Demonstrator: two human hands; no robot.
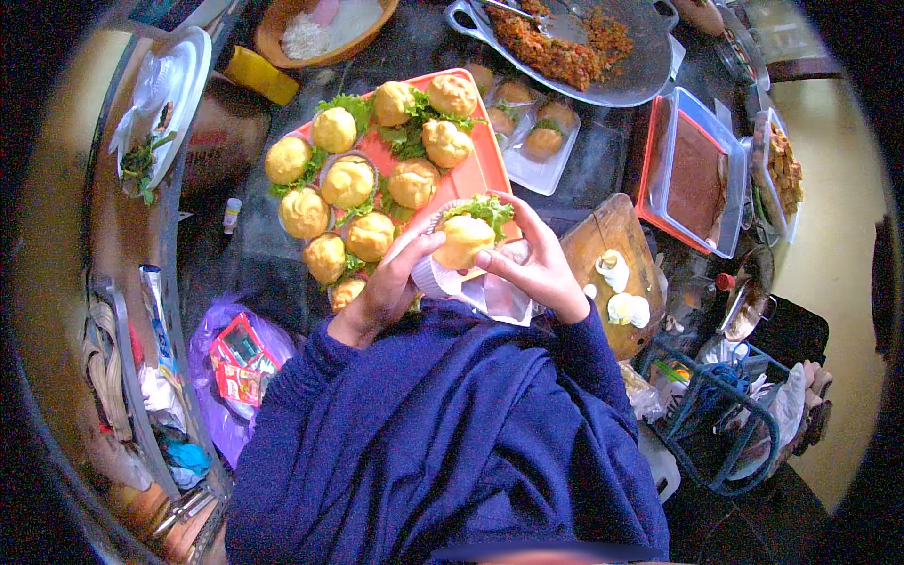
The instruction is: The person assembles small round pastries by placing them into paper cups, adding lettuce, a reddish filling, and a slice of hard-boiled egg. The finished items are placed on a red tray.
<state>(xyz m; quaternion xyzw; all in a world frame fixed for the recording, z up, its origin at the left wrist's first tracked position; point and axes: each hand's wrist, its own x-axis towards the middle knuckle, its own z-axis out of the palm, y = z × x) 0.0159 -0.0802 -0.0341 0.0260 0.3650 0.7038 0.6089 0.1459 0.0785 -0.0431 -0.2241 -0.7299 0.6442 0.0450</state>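
Now L fingers (421, 248) & R fingers (533, 226) pinch yellow bun (464, 242) w/ lettuce (487, 211); orange tray (482, 174) beyond.

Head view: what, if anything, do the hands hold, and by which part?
The lettuce-filled yellow bun, by its sides, between left hand and right hand.

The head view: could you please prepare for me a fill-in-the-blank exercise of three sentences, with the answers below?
The number of yellow buns held between the left hand and the right hand is ____.
The wooden board lies to the ____ of the orange tray.
The colour of the plastic bag at the person's left is ____.

Missing words: one; right; purple.
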